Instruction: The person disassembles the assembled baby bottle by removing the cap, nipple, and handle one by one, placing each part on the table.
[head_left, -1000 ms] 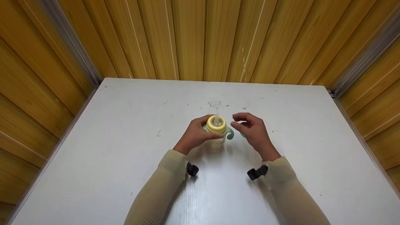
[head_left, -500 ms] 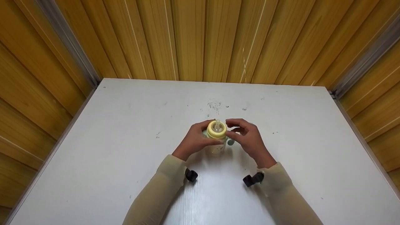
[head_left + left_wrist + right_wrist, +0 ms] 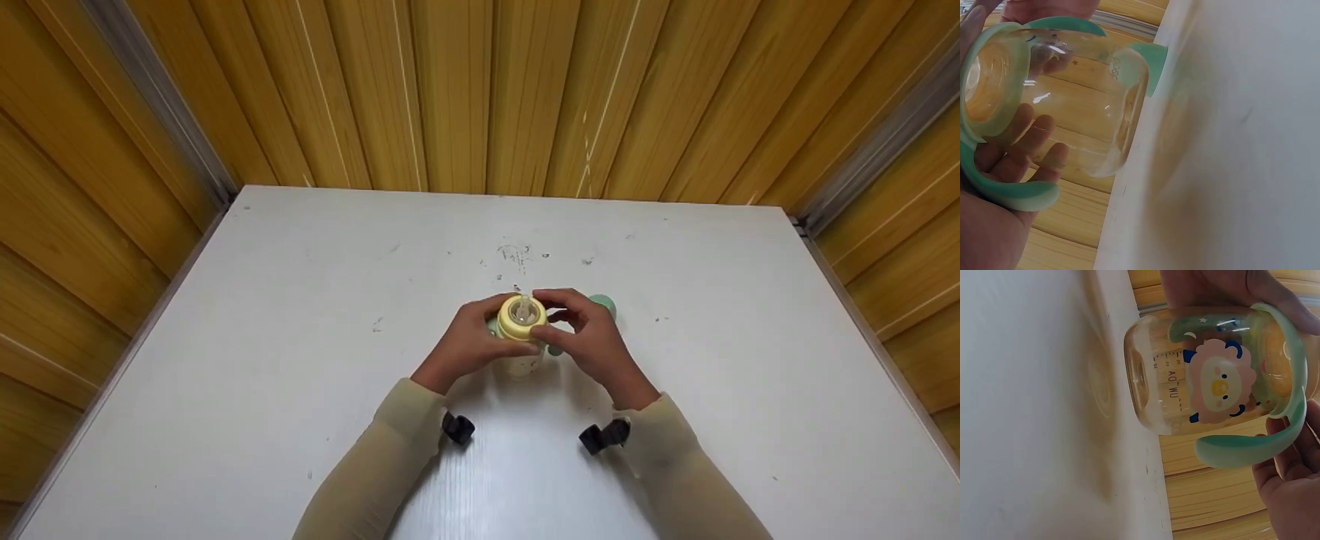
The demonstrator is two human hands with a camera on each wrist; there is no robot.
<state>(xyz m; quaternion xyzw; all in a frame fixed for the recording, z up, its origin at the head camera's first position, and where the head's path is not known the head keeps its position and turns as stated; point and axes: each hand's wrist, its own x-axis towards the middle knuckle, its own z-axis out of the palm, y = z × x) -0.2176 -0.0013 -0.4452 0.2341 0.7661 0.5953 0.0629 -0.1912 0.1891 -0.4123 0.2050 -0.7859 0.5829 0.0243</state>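
A clear baby bottle with a pink lamb print is held upright, its base close over the table. My left hand grips it round the neck, thumb on the near side and fingers at the back. Around the teat sits a yellow screw ring, which my right hand pinches between thumb and fingers on its right side. Green handles curve down from the neck; one handle shows plainly in the right wrist view. The right fingertips are partly hidden behind the ring in the head view.
Just beyond the right hand, a rounded green cap stands on the white table. Wood-patterned panels rise behind the table and along both sides. Black wrist cameras stick out inward from the sleeves.
My right hand has moved left from beside the bottle and now grips its yellow ring. The bottle has shifted slightly toward me. More of the green cap shows behind the right hand.
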